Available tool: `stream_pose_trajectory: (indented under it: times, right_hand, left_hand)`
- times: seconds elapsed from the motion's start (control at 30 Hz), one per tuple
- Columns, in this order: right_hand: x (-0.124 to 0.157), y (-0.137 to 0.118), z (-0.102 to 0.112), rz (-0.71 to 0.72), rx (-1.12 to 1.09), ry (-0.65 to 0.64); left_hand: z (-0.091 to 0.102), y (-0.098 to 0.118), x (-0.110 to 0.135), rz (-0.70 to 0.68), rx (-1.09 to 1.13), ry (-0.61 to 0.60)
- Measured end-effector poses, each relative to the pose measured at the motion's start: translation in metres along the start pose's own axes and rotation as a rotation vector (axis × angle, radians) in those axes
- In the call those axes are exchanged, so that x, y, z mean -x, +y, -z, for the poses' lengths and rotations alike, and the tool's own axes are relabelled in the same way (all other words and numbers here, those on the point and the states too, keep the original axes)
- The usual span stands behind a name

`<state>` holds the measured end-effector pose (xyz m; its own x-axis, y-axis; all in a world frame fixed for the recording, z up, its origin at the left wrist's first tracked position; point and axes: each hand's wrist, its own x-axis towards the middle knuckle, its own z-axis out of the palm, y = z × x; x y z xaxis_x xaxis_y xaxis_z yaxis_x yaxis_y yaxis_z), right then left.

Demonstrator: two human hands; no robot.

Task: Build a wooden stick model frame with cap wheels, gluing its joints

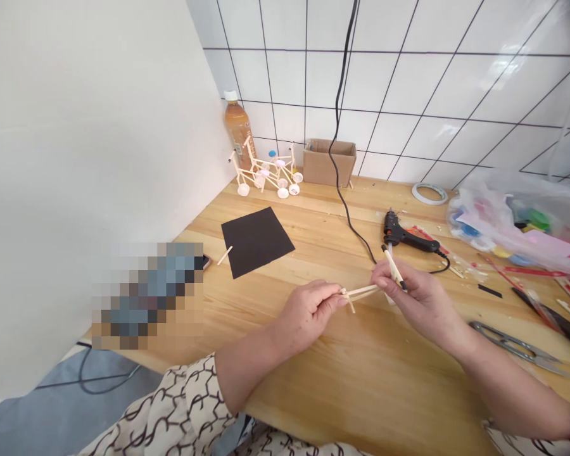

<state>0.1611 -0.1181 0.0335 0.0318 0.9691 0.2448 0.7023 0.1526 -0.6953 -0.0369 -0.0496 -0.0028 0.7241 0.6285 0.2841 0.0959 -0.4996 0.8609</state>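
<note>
My left hand (pixel 308 311) pinches one end of a small frame of thin wooden sticks (pixel 361 292) above the wooden table (pixel 342 373). My right hand (pixel 415 296) grips the frame's other end, and one stick (pixel 392 266) stands up between its fingers. Both hands are closed on the sticks. A black glue gun (pixel 406 235) lies just beyond my right hand, its black cord (pixel 338 126) running up the tiled wall.
Grey scissors (pixel 520 347) lie right of my right arm. A black paper square (pixel 255 240) and a loose stick (pixel 225 256) lie left. At the back are little stick bicycles (pixel 266 172), a bottle (pixel 239 130), a cardboard box (pixel 329 162), a tape roll (pixel 430 193) and a plastic bag (pixel 522 225).
</note>
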Motion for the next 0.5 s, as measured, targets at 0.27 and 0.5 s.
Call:
stream_pose_trajectory:
  times: [0.27, 0.5]
  right_hand:
    - [0.000, 0.001, -0.002, -0.031, -0.035, 0.025]
    - [0.000, -0.001, -0.004, -0.086, -0.134, 0.046]
  left_hand:
    - [0.003, 0.003, 0.000, -0.004, -0.034, 0.025]
    - [0.008, 0.012, 0.000, -0.035, -0.122, 0.044]
